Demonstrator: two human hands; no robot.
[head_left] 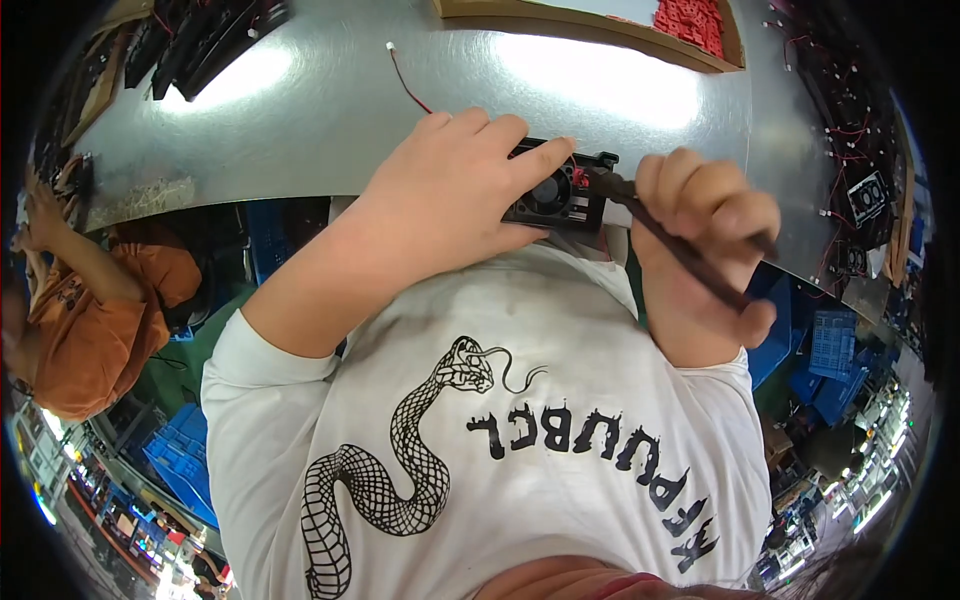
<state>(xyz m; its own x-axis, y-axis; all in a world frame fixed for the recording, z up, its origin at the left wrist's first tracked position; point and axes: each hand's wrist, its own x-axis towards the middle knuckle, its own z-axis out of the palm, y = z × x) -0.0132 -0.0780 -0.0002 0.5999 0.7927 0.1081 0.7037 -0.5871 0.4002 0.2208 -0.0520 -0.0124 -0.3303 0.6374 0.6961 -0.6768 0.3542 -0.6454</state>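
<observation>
My left hand (455, 185) is closed over a black plastic housing with a small round fan (553, 192) in it, at the near edge of the metal table. A red and black cable with a white plug (408, 84) runs out beyond my left fingers. In my right hand (705, 215) is a pair of dark-handled pliers (690, 262), somewhat blurred. The pliers' tip is at the right part of the housing, against or close to a small red piece (581, 178). Whether the jaws grip that piece I cannot tell.
A cardboard tray (590, 30) with many red parts (690, 22) stands at the far side of the table (300, 130). Black housings (200, 45) lie far left; more with fans and wires (868, 198) line the right. A person in orange (105, 310) works at left.
</observation>
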